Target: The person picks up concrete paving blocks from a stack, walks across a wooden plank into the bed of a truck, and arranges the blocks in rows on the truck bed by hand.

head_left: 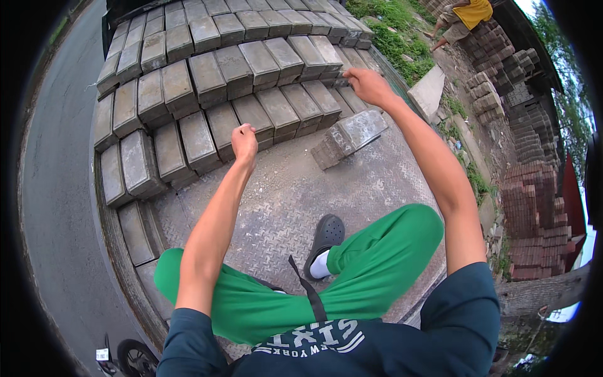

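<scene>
Grey concrete paving blocks [260, 66] are stacked in stepped rows ahead of me. My left hand [244, 143] hovers over the front edge of the nearest row, fingers curled in and nothing seen in them. Farther off to the right, my right hand [370, 87] is near the end of a higher row, its fingers bent together with no block in the grip. Below that hand a small separate pile of blocks [358, 133] stands on the metal truck bed [282, 195]. Whether the right fingertips touch a block, I cannot tell.
My foot in a dark clog [326, 239] rests on the patterned metal bed. A road [63, 188] runs along the left side. To the right are grass [402, 47], stacks of reddish blocks [531, 220] and a person in a yellow shirt [474, 12].
</scene>
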Demonstrator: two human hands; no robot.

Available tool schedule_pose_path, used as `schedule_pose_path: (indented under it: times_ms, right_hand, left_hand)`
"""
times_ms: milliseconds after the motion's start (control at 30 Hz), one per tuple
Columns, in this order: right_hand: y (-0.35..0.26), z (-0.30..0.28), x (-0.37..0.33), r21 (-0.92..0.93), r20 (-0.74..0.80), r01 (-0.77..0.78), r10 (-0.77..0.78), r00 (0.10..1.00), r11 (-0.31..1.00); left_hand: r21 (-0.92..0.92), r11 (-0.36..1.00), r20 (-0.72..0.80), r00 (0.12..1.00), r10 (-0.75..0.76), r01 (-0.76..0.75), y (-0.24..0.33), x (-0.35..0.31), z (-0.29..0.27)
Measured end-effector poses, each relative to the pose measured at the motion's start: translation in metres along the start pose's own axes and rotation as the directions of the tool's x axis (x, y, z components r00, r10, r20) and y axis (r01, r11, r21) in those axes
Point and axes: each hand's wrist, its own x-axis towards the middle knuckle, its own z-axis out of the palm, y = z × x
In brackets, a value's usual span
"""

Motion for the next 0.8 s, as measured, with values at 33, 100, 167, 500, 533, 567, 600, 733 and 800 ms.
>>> schedule_pose_path:
  times_ms: [33, 100, 167, 500, 533, 567, 600, 733, 800]
  right_hand:
    - [0.023, -0.002, -0.004, 0.037, -0.036, -0.068, 0.069, 0.997, 0.997]
    - [0.075, -0.002, -0.04, 0.069, -0.022, -0.207, 0.209, 0.978, 0.976]
    - [0.103, 0.015, -0.053, 0.139, -0.007, -0.286, 0.289, 0.957, 0.948]
    - [0.209, 0.14, -0.096, 0.618, 0.341, -0.539, 0.422, 0.84, 0.573]
    - [0.213, 0.149, -0.097, 0.684, 0.37, -0.532, 0.391, 0.843, 0.5]
    - [0.216, 0.157, -0.096, 0.74, 0.397, -0.524, 0.355, 0.846, 0.421]
    - [0.224, 0.163, -0.099, 0.735, 0.422, -0.562, 0.393, 0.817, 0.379]
    - [0.227, 0.169, -0.102, 0.788, 0.374, -0.533, 0.447, 0.812, 0.309]
    - [0.22, 0.166, -0.096, 0.78, 0.363, -0.539, 0.471, 0.804, 0.32]
  left_hand:
    - [-0.016, 0.999, 0.065, 0.997, 0.05, -0.049, 0.003, -0.006, 0.018]
    - [-0.067, 0.988, 0.345, 0.933, -0.107, 0.138, 0.047, -0.055, 0.057]
    - [0.042, 0.993, 0.389, 0.913, -0.121, 0.114, 0.038, -0.068, 0.086]
    - [0.116, 0.947, 0.312, 0.895, -0.32, 0.298, -0.014, -0.11, 0.233]
    - [0.078, 0.955, 0.266, 0.917, -0.298, 0.287, -0.022, -0.109, 0.243]
    - [0.078, 0.954, 0.242, 0.922, -0.301, 0.291, -0.03, -0.109, 0.25]
    - [0.053, 0.96, 0.189, 0.941, -0.28, 0.275, -0.03, -0.114, 0.258]
    - [-0.028, 0.97, 0.058, 0.969, -0.24, 0.242, -0.028, -0.123, 0.275]
    - [-0.036, 0.975, 0.004, 0.975, -0.22, 0.22, -0.027, -0.123, 0.278]
